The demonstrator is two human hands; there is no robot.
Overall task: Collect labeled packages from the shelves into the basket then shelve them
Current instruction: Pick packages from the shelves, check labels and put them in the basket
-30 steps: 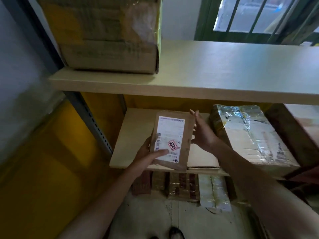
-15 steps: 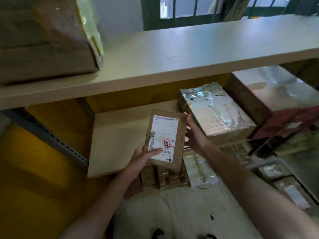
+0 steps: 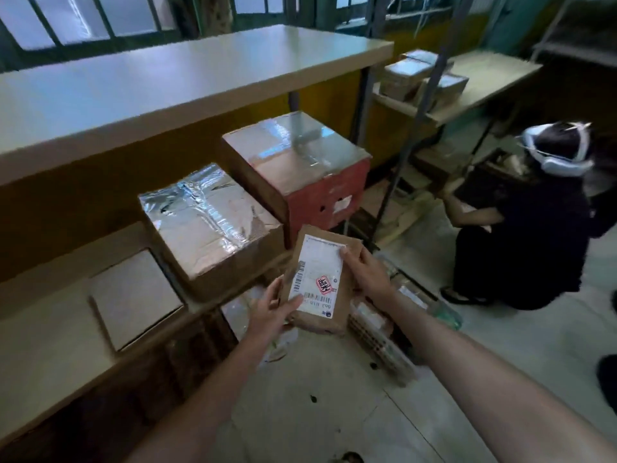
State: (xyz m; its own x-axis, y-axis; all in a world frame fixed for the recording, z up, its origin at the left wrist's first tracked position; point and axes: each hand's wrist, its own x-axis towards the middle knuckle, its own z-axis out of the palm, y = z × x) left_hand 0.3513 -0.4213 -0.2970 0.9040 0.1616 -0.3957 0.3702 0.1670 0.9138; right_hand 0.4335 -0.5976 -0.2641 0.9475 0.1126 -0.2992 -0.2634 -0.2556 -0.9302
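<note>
**Operator:** Survey, largest item first.

**Inspector:** Upper shelf board (image 3: 173, 81): flat, pale, matte laminate, bare as far as it shows. Lower shelf (image 3: 40, 332): same finish, carrying a red-sided carton (image 3: 320, 198) with a glossy taped top, a foil-taped carton (image 3: 207, 222) beside it (crinkled, reflective tape over brown card), and a thin flat grey box (image 3: 133, 299) at the left. A second person (image 3: 521, 225) crouches at the neighbouring rack, well apart.

**Operator:** Task item and hands?

**Inspector:** Labeled package (image 3: 320, 282): slim brown cardboard rectangle, white barcode label with a red stamp. It is held in the air in front of the lower shelf edge, above the floor. Left hand (image 3: 270, 312) is clamped on its lower left corner, thumb across the label; right hand (image 3: 367, 272) pinches its upper right edge. The hands are apart, joined only by the package.

**Operator:** Failure modes?

**Inspector:** No basket is in view, so the package probably has to be carried some way. Releasing one hand early could let the smooth card pivot and slip. Wrapped bundles (image 3: 377, 335) lie on the floor just below, so a step forward risks tripping.
</note>
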